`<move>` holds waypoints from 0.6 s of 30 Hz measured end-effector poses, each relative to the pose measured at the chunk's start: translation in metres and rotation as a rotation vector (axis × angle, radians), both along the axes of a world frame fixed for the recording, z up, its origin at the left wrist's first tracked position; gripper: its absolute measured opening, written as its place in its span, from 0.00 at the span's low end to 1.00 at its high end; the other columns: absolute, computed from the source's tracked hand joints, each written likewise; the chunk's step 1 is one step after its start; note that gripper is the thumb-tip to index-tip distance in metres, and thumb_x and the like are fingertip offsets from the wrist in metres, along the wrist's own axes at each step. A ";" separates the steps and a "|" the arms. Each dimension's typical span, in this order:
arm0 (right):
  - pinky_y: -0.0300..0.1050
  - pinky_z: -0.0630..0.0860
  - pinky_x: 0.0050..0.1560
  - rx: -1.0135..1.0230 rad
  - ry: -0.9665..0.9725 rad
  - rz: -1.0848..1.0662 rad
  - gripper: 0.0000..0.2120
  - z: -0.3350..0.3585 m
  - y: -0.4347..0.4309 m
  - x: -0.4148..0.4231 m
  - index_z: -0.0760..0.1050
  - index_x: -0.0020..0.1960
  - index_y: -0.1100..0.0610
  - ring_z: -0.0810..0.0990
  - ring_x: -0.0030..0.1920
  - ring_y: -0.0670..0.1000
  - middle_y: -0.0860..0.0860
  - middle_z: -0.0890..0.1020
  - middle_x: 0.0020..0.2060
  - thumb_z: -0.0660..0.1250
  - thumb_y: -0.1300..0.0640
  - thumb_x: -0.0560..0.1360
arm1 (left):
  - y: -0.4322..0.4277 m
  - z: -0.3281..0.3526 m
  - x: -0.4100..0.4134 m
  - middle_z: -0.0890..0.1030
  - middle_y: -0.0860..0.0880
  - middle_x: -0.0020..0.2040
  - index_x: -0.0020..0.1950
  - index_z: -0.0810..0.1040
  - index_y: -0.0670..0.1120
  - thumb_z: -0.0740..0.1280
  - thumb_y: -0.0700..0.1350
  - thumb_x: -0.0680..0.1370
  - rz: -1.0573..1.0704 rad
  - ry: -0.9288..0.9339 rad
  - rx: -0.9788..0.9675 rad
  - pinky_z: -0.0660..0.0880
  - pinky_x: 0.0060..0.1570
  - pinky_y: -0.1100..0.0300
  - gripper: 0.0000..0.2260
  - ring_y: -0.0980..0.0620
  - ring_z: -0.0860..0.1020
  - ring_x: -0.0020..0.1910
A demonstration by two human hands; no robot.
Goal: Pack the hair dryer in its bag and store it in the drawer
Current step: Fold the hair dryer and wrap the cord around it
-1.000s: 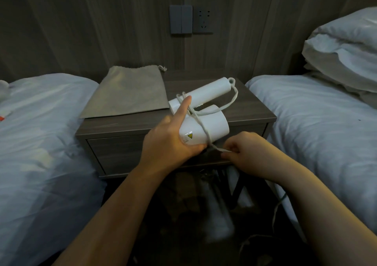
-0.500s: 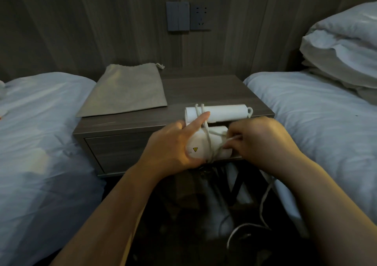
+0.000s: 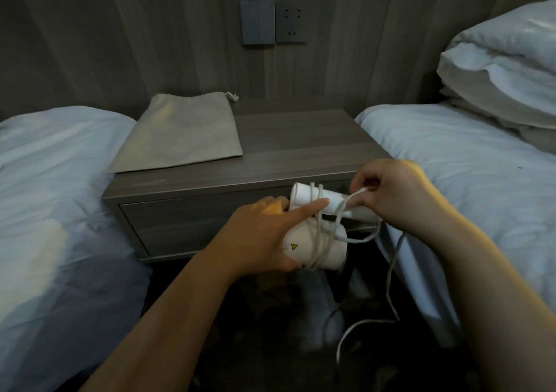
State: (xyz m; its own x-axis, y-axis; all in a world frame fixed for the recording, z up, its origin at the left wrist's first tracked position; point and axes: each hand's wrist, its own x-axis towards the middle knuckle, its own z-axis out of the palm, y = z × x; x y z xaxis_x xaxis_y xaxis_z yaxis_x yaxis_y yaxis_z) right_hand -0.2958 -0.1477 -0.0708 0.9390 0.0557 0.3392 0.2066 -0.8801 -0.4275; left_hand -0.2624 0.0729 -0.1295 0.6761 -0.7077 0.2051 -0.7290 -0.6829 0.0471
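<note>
1. Dryer is held in the air in front of the drawer, below the counter's front edge.
2. Left hand is clamped on the dryer barrel, index finger laid across the folded handle, pinning cord loops.
3. Right hand is at the handle's far end, fingers pinching a cord loop.
4. Cord is wrapped several turns around barrel and handle; the loose tail drops from under the right hand to the floor and curls there.
5. Bag lies flat on the counter's left rear, empty-looking, drawstring end toward the wall. Well apart from both hands.
6. Drawer is shut.
7. Wood-panel wall behind, with switch and socket above the counter.
8. Beds flank the counter: left bed and right bed, both close to its sides. Pillows are stacked on the right bed.
9. Counter's right half is bare. Floor below is dark; detail unclear.
</note>
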 end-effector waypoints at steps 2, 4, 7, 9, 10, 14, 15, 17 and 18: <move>0.37 0.71 0.38 0.061 0.004 -0.039 0.10 -0.005 -0.002 0.005 0.77 0.32 0.50 0.77 0.37 0.46 0.48 0.80 0.32 0.79 0.55 0.60 | -0.005 0.000 -0.004 0.71 0.51 0.55 0.71 0.36 0.69 0.66 0.64 0.67 -0.028 0.001 -0.004 0.69 0.43 0.58 0.44 0.52 0.70 0.53; 0.33 0.70 0.40 0.125 0.037 -0.023 0.09 -0.007 -0.005 0.008 0.78 0.34 0.50 0.79 0.39 0.46 0.49 0.82 0.34 0.78 0.58 0.62 | -0.008 0.001 -0.008 0.71 0.51 0.54 0.70 0.36 0.68 0.66 0.65 0.67 -0.061 -0.009 -0.013 0.71 0.45 0.56 0.44 0.52 0.71 0.52; 0.25 0.71 0.43 0.173 0.081 0.034 0.10 -0.007 -0.008 0.007 0.80 0.38 0.48 0.79 0.42 0.41 0.43 0.82 0.36 0.75 0.63 0.65 | -0.009 0.002 -0.011 0.72 0.51 0.52 0.71 0.37 0.68 0.67 0.65 0.67 -0.098 -0.015 -0.029 0.72 0.43 0.55 0.44 0.52 0.71 0.50; 0.23 0.71 0.45 0.217 0.099 0.089 0.11 -0.007 -0.007 0.007 0.80 0.41 0.48 0.79 0.44 0.39 0.41 0.81 0.39 0.73 0.64 0.67 | -0.010 0.003 -0.012 0.72 0.51 0.51 0.71 0.38 0.67 0.67 0.65 0.67 -0.107 -0.023 -0.035 0.71 0.41 0.57 0.45 0.52 0.71 0.48; 0.24 0.71 0.47 0.233 0.111 0.118 0.12 -0.007 -0.006 0.007 0.81 0.44 0.48 0.80 0.45 0.39 0.41 0.82 0.41 0.72 0.65 0.68 | -0.011 0.003 -0.012 0.72 0.51 0.51 0.71 0.38 0.67 0.67 0.64 0.67 -0.112 -0.022 -0.035 0.70 0.40 0.57 0.45 0.52 0.71 0.48; 0.22 0.69 0.51 0.233 0.185 0.215 0.17 -0.009 -0.005 0.009 0.80 0.55 0.50 0.77 0.46 0.30 0.39 0.81 0.45 0.69 0.66 0.71 | -0.012 0.002 -0.013 0.72 0.51 0.53 0.70 0.36 0.68 0.67 0.64 0.68 -0.134 -0.001 -0.032 0.67 0.41 0.59 0.45 0.53 0.70 0.49; 0.21 0.68 0.50 0.219 0.200 0.226 0.17 -0.009 -0.006 0.010 0.80 0.56 0.50 0.76 0.46 0.28 0.39 0.80 0.46 0.69 0.66 0.71 | -0.013 0.001 -0.013 0.71 0.51 0.54 0.70 0.35 0.68 0.67 0.64 0.68 -0.138 0.002 -0.030 0.67 0.41 0.59 0.45 0.53 0.70 0.50; 0.20 0.68 0.49 0.219 0.216 0.229 0.16 -0.010 -0.007 0.010 0.80 0.54 0.48 0.76 0.46 0.28 0.39 0.81 0.45 0.69 0.66 0.71 | -0.014 0.000 -0.012 0.71 0.51 0.54 0.70 0.35 0.69 0.67 0.63 0.68 -0.139 0.008 -0.021 0.68 0.42 0.58 0.45 0.52 0.70 0.50; 0.21 0.68 0.50 0.228 0.211 0.228 0.16 -0.011 -0.007 0.011 0.80 0.52 0.48 0.77 0.47 0.30 0.40 0.81 0.45 0.69 0.66 0.71 | -0.015 -0.001 -0.012 0.71 0.50 0.53 0.70 0.35 0.69 0.67 0.63 0.68 -0.138 0.008 -0.014 0.70 0.42 0.56 0.45 0.52 0.70 0.50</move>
State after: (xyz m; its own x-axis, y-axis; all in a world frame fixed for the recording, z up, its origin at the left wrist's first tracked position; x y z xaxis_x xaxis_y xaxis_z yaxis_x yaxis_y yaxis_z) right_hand -0.2848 -0.1545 -0.0817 0.9618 0.2166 0.1674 0.2725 -0.6989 -0.6613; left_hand -0.2744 0.0580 -0.1309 0.5744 -0.7911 0.2101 -0.8154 -0.5756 0.0620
